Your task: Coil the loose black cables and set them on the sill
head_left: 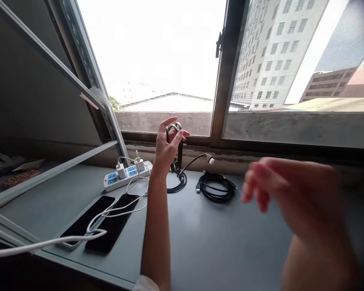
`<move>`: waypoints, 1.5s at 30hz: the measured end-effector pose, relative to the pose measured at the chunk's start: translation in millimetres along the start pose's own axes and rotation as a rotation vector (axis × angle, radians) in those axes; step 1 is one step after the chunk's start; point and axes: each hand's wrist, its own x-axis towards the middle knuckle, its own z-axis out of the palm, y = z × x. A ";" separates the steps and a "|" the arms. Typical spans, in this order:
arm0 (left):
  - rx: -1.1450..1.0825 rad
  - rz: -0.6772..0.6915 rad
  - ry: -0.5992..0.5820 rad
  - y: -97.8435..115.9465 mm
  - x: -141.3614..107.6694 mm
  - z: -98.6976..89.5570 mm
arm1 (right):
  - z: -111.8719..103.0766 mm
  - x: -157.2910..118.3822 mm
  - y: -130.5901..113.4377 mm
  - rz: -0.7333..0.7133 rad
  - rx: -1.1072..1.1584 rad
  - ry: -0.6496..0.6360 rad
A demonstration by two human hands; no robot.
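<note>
My left hand (168,147) is raised over the back of the desk, its fingers closed round a coiled black cable (179,151). One end of that cable juts out to the right and carries a light-coloured plug (210,159). My right hand (279,190) hangs in the air at the right, close to the camera and smeared by motion; no object shows in it. Between the hands a second coiled black cable (217,187) with a USB plug lies on the desk. Part of another black coil (178,184) rests below my left hand.
A white power strip (112,184) with chargers stands at the back left. Two dark phones (113,226) lie in front of it, crossed by a white cable (94,231). A metal frame (59,165) borders the desk's left side. Behind runs a window sill (230,159).
</note>
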 end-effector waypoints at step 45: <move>0.179 0.184 0.171 2.8 -1.1 -2.5 | -32.1 44.6 47.9 0.179 0.407 0.373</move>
